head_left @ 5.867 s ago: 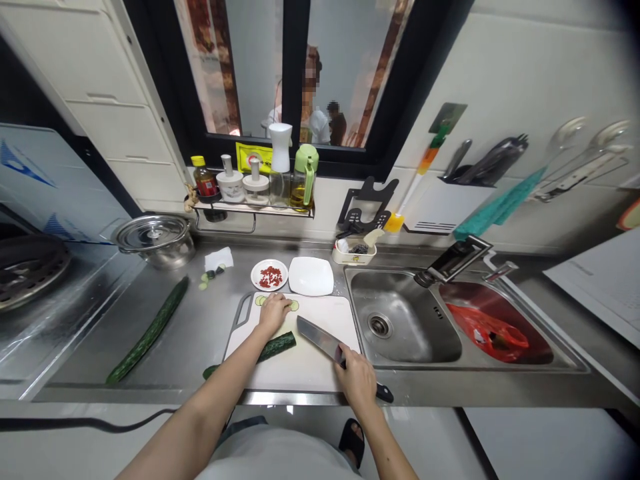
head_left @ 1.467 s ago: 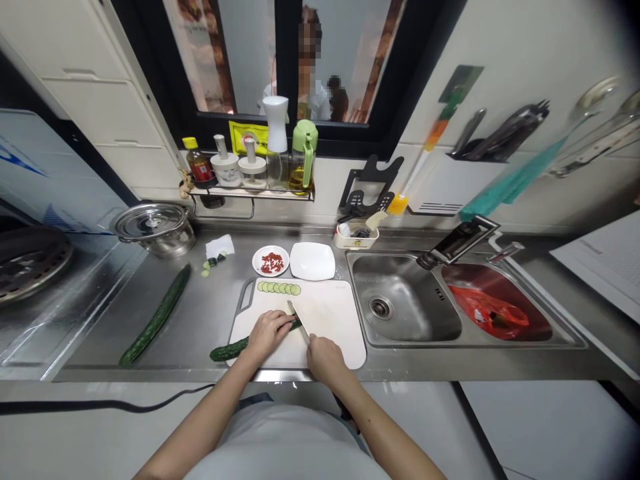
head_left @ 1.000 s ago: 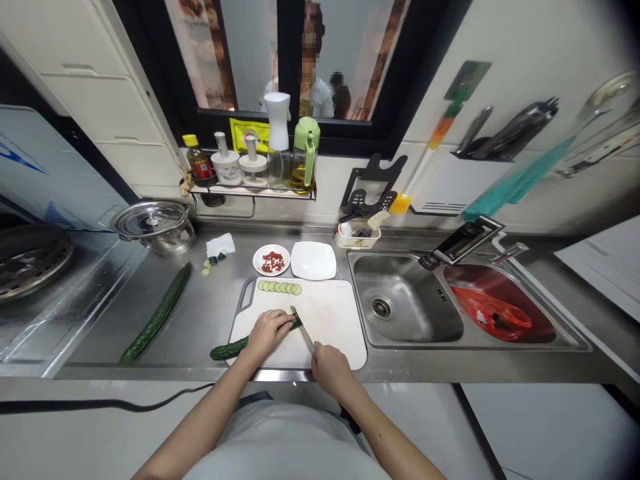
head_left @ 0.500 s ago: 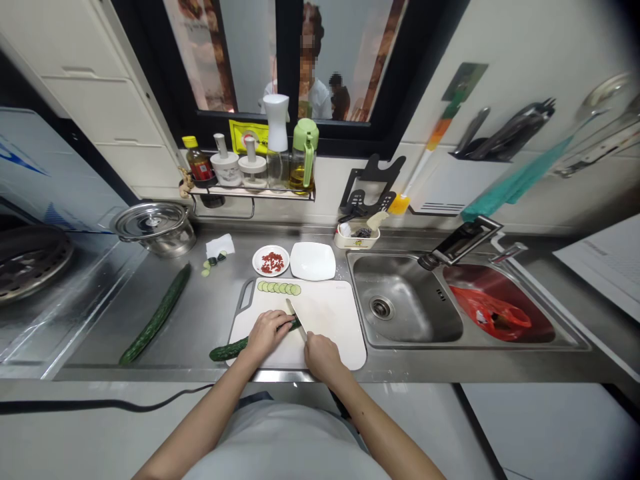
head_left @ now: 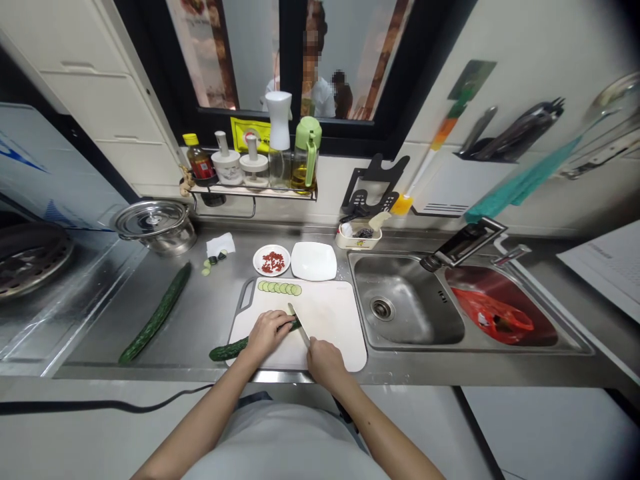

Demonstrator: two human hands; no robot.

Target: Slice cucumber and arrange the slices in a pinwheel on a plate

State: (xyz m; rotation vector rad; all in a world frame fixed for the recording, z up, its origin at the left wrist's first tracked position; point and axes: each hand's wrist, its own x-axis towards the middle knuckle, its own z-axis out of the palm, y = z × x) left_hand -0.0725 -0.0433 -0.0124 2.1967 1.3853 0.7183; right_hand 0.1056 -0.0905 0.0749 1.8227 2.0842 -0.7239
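My left hand (head_left: 270,332) is closed over a dark green cucumber (head_left: 227,351) that lies slanting across the white cutting board (head_left: 335,313). My right hand (head_left: 325,360) grips a kitchen knife (head_left: 300,323), its blade against the cucumber's right end beside my left fingertips. A row of several cucumber slices (head_left: 280,288) lies along the board's far edge. Behind the board stand a round plate (head_left: 259,261) of small red pieces and a white square plate (head_left: 314,261). The knife's handle is hidden in my fist.
A second cucumber (head_left: 156,313) lies on the steel counter at left, near cucumber scraps (head_left: 207,269) and a lidded pot (head_left: 167,230). To the right is a double sink (head_left: 410,340) with a red bag (head_left: 493,317). Bottles stand on a wall rack (head_left: 260,192).
My right hand and the knife have shifted slightly to the right. My left hand stays on the cucumber, and the row of slices looks the same.
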